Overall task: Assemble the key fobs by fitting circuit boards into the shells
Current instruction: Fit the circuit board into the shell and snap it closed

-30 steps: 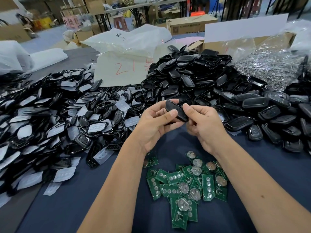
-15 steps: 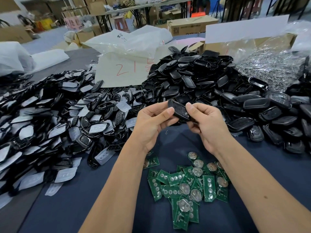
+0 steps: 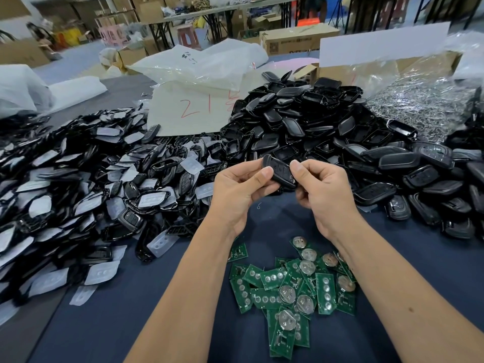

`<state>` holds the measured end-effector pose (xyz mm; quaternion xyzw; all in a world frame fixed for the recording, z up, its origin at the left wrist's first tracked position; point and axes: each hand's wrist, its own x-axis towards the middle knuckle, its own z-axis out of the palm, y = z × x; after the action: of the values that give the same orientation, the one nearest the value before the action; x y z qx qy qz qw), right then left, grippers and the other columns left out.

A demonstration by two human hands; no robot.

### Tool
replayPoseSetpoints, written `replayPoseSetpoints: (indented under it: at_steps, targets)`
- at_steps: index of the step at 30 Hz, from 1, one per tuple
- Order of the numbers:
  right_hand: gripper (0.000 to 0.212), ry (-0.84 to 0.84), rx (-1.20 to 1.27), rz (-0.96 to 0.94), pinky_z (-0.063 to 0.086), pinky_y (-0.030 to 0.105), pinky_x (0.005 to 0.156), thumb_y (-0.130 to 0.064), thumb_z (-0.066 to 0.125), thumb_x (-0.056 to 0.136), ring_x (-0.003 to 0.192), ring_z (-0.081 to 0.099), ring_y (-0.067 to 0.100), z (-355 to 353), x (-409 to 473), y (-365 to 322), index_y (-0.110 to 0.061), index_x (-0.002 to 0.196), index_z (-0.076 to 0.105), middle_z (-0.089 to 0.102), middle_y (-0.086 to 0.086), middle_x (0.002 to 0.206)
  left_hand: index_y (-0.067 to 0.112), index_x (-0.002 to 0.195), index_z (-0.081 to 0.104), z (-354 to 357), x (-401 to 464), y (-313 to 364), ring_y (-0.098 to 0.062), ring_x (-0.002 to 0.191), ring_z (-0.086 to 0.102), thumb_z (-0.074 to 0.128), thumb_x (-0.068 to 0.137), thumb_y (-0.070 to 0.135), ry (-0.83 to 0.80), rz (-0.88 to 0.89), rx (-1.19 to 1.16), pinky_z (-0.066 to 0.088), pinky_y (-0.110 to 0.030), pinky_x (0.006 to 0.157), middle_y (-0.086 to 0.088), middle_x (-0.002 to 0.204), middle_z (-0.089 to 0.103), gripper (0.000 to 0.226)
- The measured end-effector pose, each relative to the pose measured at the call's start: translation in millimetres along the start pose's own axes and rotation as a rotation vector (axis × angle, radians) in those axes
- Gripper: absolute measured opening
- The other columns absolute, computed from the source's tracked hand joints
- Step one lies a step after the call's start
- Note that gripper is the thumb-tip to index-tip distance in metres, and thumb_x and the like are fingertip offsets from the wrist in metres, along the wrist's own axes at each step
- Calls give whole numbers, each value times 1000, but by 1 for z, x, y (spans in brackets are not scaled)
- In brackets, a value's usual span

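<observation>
- Two hands held one black key fob (image 3: 279, 172) in the air, above the near edge of the shell piles.
- Left hand (image 3: 239, 192): grip closed round the fob's left end, thumb on top, fingers curled under.
- Right hand (image 3: 323, 191): grip pinched the fob's right end, thumb on top, other fingers curled behind it.
- Fob tilted, left end higher, button face toward the camera; touching nothing but the hands.
- Circuit boards (image 3: 293, 289): loose green heap on the desk (image 3: 125, 310), between the forearms, below both hands and well apart from the fob. Several overlapped; some showed round silver coin-cell holders.
- Left pile (image 3: 78, 195): black frames mixed with translucent white button pads, spilling to the desk's left edge and close to the left forearm.
- Back pile (image 3: 301, 121): black shells stacked high just behind the hands, running right.
- Right spread (image 3: 424, 184): more black shells, flatter, reaching the frame's right edge.
- Bare blue cloth showed only in the lane between the piles, around the boards and under the forearms.
- White sheet marked 21 in red (image 3: 193, 111) lay behind the piles.
- Bag of silvery metal parts (image 3: 419, 106) sat at back right.
</observation>
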<state>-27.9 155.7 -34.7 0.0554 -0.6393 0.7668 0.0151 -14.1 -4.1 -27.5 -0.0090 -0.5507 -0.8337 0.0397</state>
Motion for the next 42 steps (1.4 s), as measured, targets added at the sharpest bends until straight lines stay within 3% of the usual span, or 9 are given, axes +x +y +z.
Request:
replayPoseSetpoints:
  at_steps: [4, 8, 13, 17, 23, 30, 34, 37, 42]
  targets:
    - [39, 4, -6, -20, 29, 19, 41, -22, 69, 101, 47, 42, 10, -3, 1, 1, -4, 69, 56, 46, 0, 52, 11, 95, 81, 2, 1, -2, -17, 80, 76, 74, 84, 4, 53, -33, -10, 62, -24, 70, -12, 92, 79, 15]
    - [37, -26, -44, -87, 36, 25, 39, -23, 62, 106, 51, 52, 16, -4, 1, 0, -12, 70, 62, 50, -1, 58, 7, 102, 75, 0, 2, -2, -22, 86, 77, 72, 88, -5, 85, -32, 2, 62, -25, 71, -14, 97, 79, 19]
    - [24, -84, -163, -186, 49, 35, 44, -28, 60, 105, 61, 56, 42, -6, 1, 0, -19, 90, 76, 63, 24, 81, 8, 95, 66, -1, -1, -3, -29, 88, 75, 75, 84, -12, 98, 39, 90, 64, -35, 76, -14, 92, 75, 25]
    - [19, -102, -188, -175, 51, 38, 47, -30, 63, 100, 67, 59, 50, -7, 4, 4, -20, 92, 77, 68, 14, 83, 16, 98, 67, 0, -3, -4, -32, 92, 73, 75, 85, -11, 79, 68, 199, 63, -40, 80, -8, 96, 76, 31]
    - [9, -110, -157, -119, 50, 32, 49, -19, 70, 99, 64, 68, 29, -10, 4, 4, -15, 96, 78, 73, 8, 81, 17, 98, 73, 3, -4, -5, -33, 92, 74, 78, 87, -4, 88, 69, 202, 63, -34, 76, -11, 94, 76, 24]
    - [26, -15, 147, 37, 33, 24, 40, -17, 61, 105, 50, 50, 14, -16, 8, -8, -10, 81, 69, 57, 9, 67, 4, 94, 71, 34, 8, -8, -17, 70, 75, 77, 84, -5, 141, 2, 105, 60, -23, 67, -6, 74, 75, 15]
    - [37, 202, 311, 93, 29, 24, 41, -30, 53, 109, 46, 45, 14, -17, 11, -14, -15, 76, 62, 54, 5, 61, 3, 92, 69, 69, 25, -9, -15, 62, 72, 82, 83, -2, 126, -13, 151, 59, -22, 63, -5, 70, 74, 16]
    - [44, 544, 109, -17, 41, 42, 56, -44, 47, 106, 59, 47, 21, -19, 12, -12, -14, 74, 51, 53, 2, 64, 3, 91, 70, 99, 35, -16, -16, 60, 69, 82, 84, 0, 79, -50, 151, 61, -25, 65, -7, 72, 74, 14]
    - [19, 925, 113, -136, 58, 45, 82, -42, 60, 96, 82, 67, 13, -29, 10, -18, -23, 93, 58, 70, -5, 90, 8, 91, 77, 151, 42, -42, -16, 70, 72, 77, 90, 4, -24, -113, 211, 62, -31, 70, -10, 80, 77, 4]
